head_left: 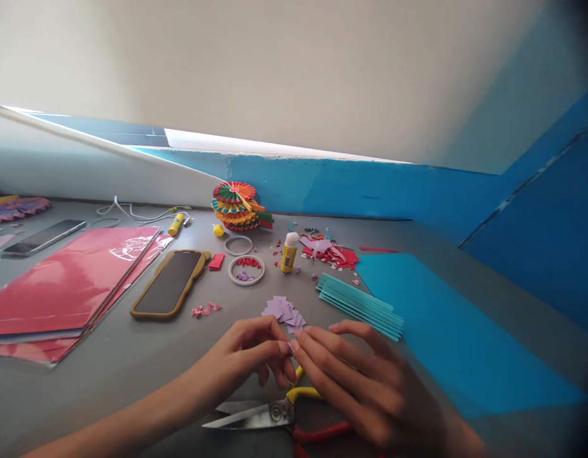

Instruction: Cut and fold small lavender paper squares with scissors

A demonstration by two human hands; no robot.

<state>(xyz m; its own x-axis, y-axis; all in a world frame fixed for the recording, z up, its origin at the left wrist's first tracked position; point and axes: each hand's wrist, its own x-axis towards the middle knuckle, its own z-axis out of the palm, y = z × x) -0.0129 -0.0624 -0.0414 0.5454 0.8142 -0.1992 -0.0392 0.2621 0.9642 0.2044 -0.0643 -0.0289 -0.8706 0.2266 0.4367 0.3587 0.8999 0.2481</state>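
lilac paper scrap (290,348), tiny and partly hidden, sits between the fingertips of both hands, above the bench (131,375). left grip (243,356) is curled nearly closed, with thumb and fingers apparently pinching the scrap's edge. right grip (355,381) comes in from the other side with its fingers almost straight and blurred, their tips at the scrap, so how firmly it holds cannot be told. bringing both hands together like this seems to suit a piece too small to manage with one alone.

a loose pile of lilac paper squares (283,313) lies just ahead of the fingers, probably kept close because it looks like the same paper as the scrap. scissors (277,412) with yellow and red handles lie under the hands, blades pointing left, within easy reach. folded teal paper strips (359,305) are stacked just beside a large teal card sheet (465,337). further ahead, a glue stick (289,252) stands upright near red and pink offcuts (329,254), and a white ring (246,270) around red and lilac bits seems to stop them scattering. red paper sheets (65,286) and a phone in a tan case (170,283) sit off to the left, clear of the hands' working space.
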